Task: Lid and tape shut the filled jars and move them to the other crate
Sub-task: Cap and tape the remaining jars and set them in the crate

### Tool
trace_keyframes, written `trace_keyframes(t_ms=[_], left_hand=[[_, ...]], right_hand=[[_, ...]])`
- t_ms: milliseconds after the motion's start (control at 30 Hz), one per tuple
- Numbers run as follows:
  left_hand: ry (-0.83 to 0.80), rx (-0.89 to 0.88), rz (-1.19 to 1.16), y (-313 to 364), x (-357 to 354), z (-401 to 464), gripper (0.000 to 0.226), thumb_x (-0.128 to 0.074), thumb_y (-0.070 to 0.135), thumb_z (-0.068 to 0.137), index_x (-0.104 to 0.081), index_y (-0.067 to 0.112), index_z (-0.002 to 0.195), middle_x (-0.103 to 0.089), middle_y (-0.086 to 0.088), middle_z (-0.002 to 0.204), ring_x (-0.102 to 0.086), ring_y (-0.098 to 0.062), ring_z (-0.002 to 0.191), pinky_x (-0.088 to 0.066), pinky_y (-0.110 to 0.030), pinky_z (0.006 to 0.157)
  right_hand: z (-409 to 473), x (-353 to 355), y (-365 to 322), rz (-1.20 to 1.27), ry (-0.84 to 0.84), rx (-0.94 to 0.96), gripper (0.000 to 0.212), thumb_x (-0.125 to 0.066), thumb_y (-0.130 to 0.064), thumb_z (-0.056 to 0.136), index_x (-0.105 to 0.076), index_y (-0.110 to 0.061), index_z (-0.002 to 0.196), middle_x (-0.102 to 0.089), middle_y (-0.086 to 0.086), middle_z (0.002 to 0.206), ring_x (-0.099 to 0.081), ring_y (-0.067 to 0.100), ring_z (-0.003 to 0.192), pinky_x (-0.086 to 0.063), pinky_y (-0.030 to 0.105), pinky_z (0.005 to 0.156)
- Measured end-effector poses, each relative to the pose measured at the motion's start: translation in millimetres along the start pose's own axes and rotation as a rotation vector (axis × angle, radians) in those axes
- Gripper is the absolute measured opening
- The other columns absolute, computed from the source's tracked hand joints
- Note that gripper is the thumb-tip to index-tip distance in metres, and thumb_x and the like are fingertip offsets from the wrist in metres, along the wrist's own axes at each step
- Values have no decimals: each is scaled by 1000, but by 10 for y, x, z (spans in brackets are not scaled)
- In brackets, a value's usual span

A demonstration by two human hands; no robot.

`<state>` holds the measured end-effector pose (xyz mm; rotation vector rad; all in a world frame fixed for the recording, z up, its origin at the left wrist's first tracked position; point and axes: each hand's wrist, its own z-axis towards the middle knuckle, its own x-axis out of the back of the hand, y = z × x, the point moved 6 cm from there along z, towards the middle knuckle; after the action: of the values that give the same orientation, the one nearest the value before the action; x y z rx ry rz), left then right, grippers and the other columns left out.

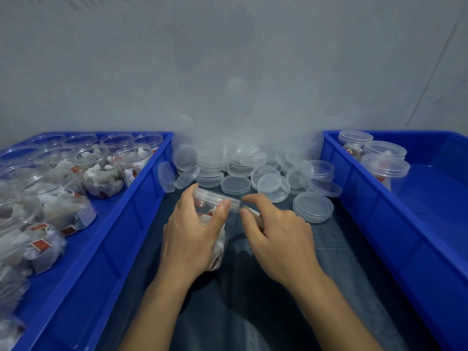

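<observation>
Between the two crates, low over dark cloth (329, 262): lidded jar (215, 224), tilted, gripped in left hand (192, 236), thumb pressed near the lid rim; jar body mostly hidden behind fingers, only pale contents and a red tag visible. Right hand (276, 239) just beside it, forefinger and thumb pinching a clear strip, likely tape (238, 207), stretched to the jar's rim; roll largely concealed in the palm, hard to make out. Beyond the hands, heap of loose clear lids (253, 173), far ones dissolving into blur against the grey wall. Left crate (121, 224) packed with open filled jars (101, 173), nearest ones cut off at frame edge. Right crate (379, 211) with three lidded jars (385, 168) in far corner, lower parts hidden by crate wall.
</observation>
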<state>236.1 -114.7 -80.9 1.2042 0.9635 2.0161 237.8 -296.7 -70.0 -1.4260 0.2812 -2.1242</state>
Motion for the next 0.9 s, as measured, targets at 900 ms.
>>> trace_keyframes(t_ms=[900], left_hand=[[-122,136,-306,-39,-125,-15,68,-63,85,65,-63,39,114,-73,28,101,-71,4,93,-56,-35,86]], right_hand=[[-71,145,-122,-153,185,51,35,-34,-55,97,-59,-37,114,-72,-2,74,-69,34,71,-44,37,57]])
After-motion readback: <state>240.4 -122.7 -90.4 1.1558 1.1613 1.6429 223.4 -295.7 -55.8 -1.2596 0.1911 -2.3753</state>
